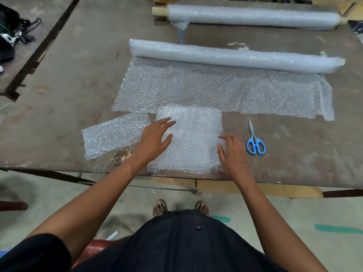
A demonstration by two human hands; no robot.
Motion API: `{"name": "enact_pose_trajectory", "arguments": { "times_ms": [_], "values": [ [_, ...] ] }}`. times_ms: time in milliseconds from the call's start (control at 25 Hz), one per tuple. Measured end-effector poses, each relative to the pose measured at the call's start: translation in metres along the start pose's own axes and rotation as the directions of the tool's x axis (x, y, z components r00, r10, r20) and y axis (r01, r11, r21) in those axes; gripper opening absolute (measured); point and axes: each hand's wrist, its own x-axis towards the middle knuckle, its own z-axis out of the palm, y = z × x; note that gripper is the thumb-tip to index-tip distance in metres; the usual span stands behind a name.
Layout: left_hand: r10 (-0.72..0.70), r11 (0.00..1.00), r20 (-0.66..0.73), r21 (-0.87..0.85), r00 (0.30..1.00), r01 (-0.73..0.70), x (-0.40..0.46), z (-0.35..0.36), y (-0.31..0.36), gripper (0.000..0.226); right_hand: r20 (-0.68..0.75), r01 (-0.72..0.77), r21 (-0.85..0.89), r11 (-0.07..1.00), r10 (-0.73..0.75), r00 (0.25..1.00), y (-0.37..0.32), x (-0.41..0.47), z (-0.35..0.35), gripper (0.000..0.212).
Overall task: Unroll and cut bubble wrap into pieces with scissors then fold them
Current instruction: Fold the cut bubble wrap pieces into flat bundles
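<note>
Worn brown tabletop (68, 85): folded bubble wrap piece (193, 138) is kept at the near edge, flattened by the spread, empty left hand (155, 140) and steadied by the relaxed right hand (233, 154), scissors (254, 140) parked just beside, presumably for reach.

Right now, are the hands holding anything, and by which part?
Nothing is gripped. The left hand and right hand lie open on the folded bubble wrap; the scissors lie untouched.

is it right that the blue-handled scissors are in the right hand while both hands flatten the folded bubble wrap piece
Not quite. The head view shows the blue-handled scissors lying on the table, just right of the right hand. Both open hands, left hand too, are at the folded bubble wrap piece.
</note>
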Motion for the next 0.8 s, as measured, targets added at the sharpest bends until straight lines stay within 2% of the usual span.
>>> {"name": "enact_pose_trajectory", "arguments": {
  "times_ms": [120, 240, 360, 480, 600, 680, 800],
  "values": [
    [-0.069, 0.987, 0.228, 0.154, 0.971, 0.034, 0.034, 0.010, 0.003, 0.075, 0.205, -0.009, -0.130, 0.992, 0.036, 0.978, -0.004, 0.034, -0.001, 0.040],
    [-0.079, 0.978, 0.288, 0.208, 0.954, 0.018, 0.051, 0.012, -0.001, 0.073, 0.366, -0.078, -0.151, 0.985, 0.129, 0.922, 0.003, 0.053, -0.005, 0.039],
    [-0.043, 0.995, 0.270, 0.096, 0.962, 0.018, 0.053, 0.015, -0.012, 0.055, 0.392, -0.150, -0.068, 0.986, 0.164, 0.905, 0.003, 0.062, -0.009, 0.031],
    [-0.039, 0.985, 0.268, -0.151, 0.963, 0.082, 0.049, 0.014, -0.020, 0.043, 0.397, -0.201, 0.185, 0.962, 0.114, 0.911, 0.006, 0.055, -0.018, 0.028],
    [-0.083, 0.910, 0.293, -0.367, 0.953, 0.193, 0.039, 0.000, -0.017, 0.052, 0.521, -0.379, 0.429, 0.820, 0.118, 0.846, 0.005, 0.045, -0.036, 0.026],
    [-0.073, 0.899, 0.317, -0.389, 0.946, 0.199, 0.032, -0.009, -0.015, 0.060, 0.563, -0.477, 0.545, 0.689, 0.120, 0.818, 0.002, 0.038, -0.045, 0.027],
    [-0.044, 0.871, 0.318, -0.452, 0.947, 0.192, 0.026, -0.018, -0.014, 0.037, 0.628, -0.618, 0.703, 0.352, 0.101, 0.772, -0.005, 0.031, -0.051, 0.028]
  ]
}}
